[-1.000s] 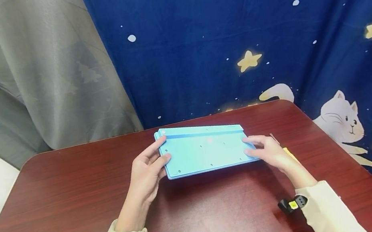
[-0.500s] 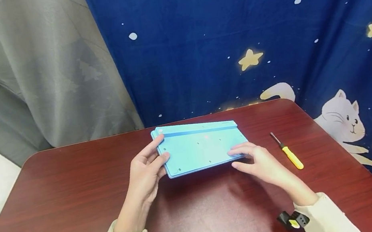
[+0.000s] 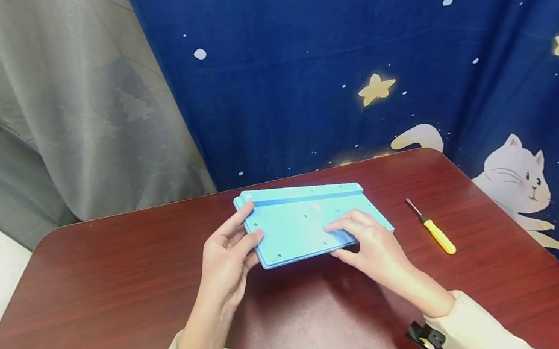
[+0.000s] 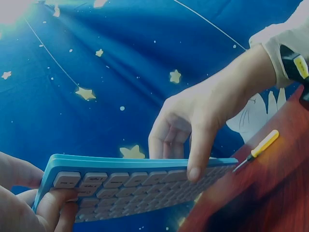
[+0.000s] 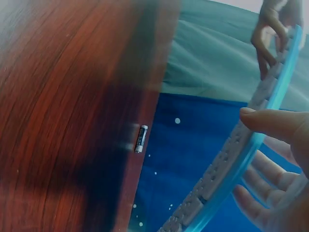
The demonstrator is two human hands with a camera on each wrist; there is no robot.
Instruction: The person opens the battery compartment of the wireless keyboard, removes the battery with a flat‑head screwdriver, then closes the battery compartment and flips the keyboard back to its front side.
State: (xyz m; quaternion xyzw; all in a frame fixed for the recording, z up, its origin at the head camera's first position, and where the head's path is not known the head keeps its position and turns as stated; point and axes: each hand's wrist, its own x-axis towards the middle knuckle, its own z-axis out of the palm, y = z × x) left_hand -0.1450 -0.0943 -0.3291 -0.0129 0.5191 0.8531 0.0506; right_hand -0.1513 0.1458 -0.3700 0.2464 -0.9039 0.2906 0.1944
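Observation:
A light blue keyboard [image 3: 288, 228] is held tilted above the table, its screw-dotted back towards the head camera. Its pale keys [image 4: 137, 180] show in the left wrist view. My left hand [image 3: 227, 265] grips the keyboard's left end, thumb and index finger on the back and other fingers on the key side. At the lower edge, right of the middle, my right hand [image 3: 376, 250] pinches the keyboard. The thumb lies against the keys and the fingers are over the back, as the right wrist view shows.
A screwdriver [image 3: 438, 236] with a yellow handle lies on the dark red table [image 3: 112, 298], right of the keyboard. In the right wrist view a small battery [image 5: 141, 138] rests near the table's edge. Grey and blue curtains [image 3: 286, 76] hang behind.
My right hand has left the keyboard's right end and moved left along the lower edge, uncovering the screwdriver. My left hand keeps its grip; the keyboard has shifted slightly.

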